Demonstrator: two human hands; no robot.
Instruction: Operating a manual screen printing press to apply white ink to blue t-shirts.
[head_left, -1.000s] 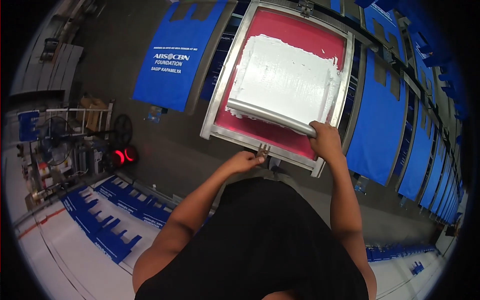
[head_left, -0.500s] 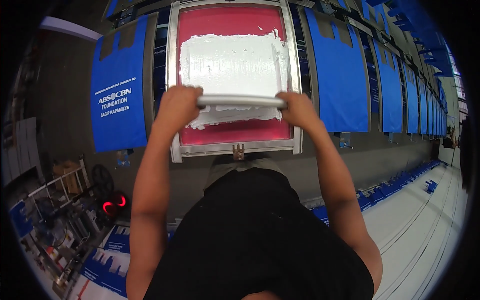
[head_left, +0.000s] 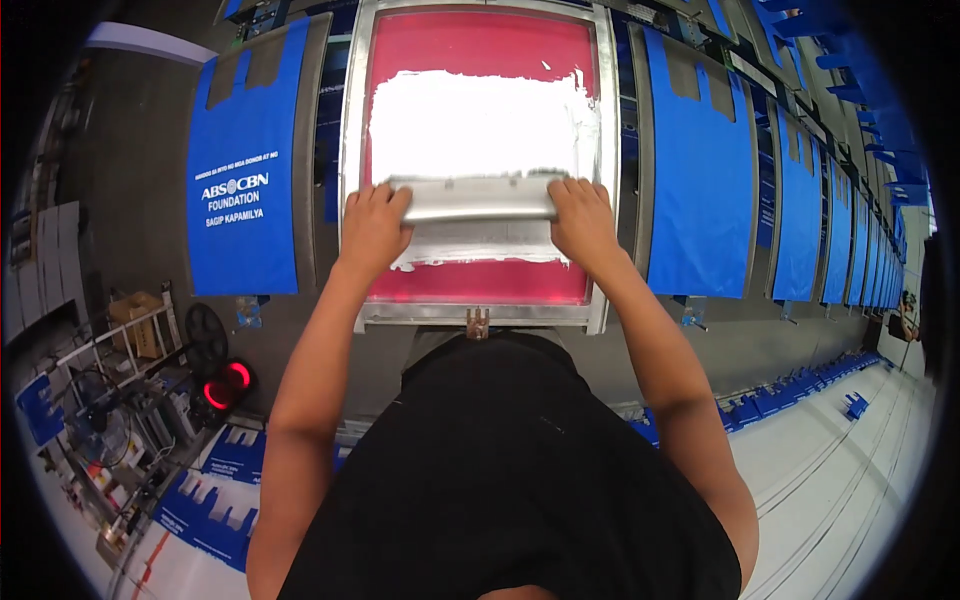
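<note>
Both my hands grip a silver squeegee (head_left: 480,200) by its two ends. My left hand (head_left: 375,235) closes around the left end, fingers over the top, and my right hand (head_left: 586,230) does the same on the right. The bar lies across a printing screen with red mesh (head_left: 470,40) and a metal frame (head_left: 355,120). A thick layer of white ink (head_left: 470,120) covers much of the mesh beyond the bar, with a thinner, streaked band on the near side. The squeegee's broad face shows, and its lower edge is hidden.
A printed blue bag (head_left: 240,235) lies flat on a board to the left. Plain blue bags (head_left: 700,180) lie on boards in a row to the right. A metal clip (head_left: 478,322) sits at the frame's near edge. A fan-like machine with red-lit rings (head_left: 227,385) stands lower left.
The squeegee has tilted, showing its broad face instead of a narrow bar. Both hands have turned with it, still gripping. The whole view has shifted slightly.
</note>
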